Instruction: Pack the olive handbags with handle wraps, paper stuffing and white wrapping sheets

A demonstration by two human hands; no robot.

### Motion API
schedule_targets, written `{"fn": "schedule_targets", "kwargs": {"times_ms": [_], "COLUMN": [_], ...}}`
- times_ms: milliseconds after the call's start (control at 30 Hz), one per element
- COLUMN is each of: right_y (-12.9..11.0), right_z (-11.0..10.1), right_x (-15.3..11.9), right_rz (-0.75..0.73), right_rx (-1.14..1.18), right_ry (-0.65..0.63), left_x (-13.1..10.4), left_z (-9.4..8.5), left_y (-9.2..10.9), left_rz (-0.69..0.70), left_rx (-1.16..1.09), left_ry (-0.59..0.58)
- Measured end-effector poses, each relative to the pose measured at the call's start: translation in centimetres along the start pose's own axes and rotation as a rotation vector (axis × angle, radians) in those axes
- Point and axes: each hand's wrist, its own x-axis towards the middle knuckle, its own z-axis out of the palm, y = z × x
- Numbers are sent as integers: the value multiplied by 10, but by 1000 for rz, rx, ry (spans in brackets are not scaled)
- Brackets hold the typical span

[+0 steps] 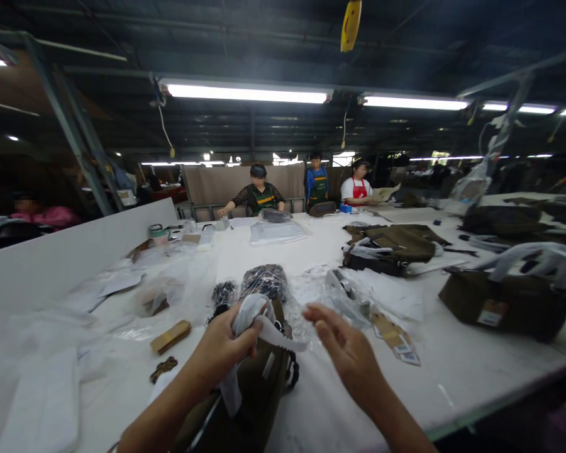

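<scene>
An olive bag [257,393] lies on the table right in front of me, its near end under my left forearm. My left hand [233,336] is closed around the bag's handle [253,313], which is wrapped in white packing material. A loose end of the white wrap [285,341] sticks out to the right. My right hand [342,343] is apart from the bag, raised to its right, fingers extended with nothing in them. Just beyond the bag is a clear plastic pack [265,281] with dark contents.
Tan hang tags [393,333] and crumpled clear plastic [339,292] lie to the right. Olive bags [391,245] and another with wrapped handles [509,302] stand farther right. A folded brown paper piece [170,337] is at left. Co-workers sit and stand across the table.
</scene>
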Motion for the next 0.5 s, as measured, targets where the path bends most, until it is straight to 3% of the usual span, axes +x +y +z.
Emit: {"fn": "schedule_targets", "kwargs": {"times_ms": [67,133,333,500], "right_y": [-1,1,10,2], "right_z": [20,40,70,80], "right_x": [-4,-7,-1,7], "right_rz": [6,64,329,310], "right_rx": [-8,54,262,323], "right_ry": [-208,-292,-320,-378], "left_x": [0,1,-2,-7], "left_z": [0,-2,-6,7], "left_y": [1,4,11,10], "left_rz": [33,88,208,327], "left_rx": [39,114,490,505], "left_ry": [-25,-37,166,226]}}
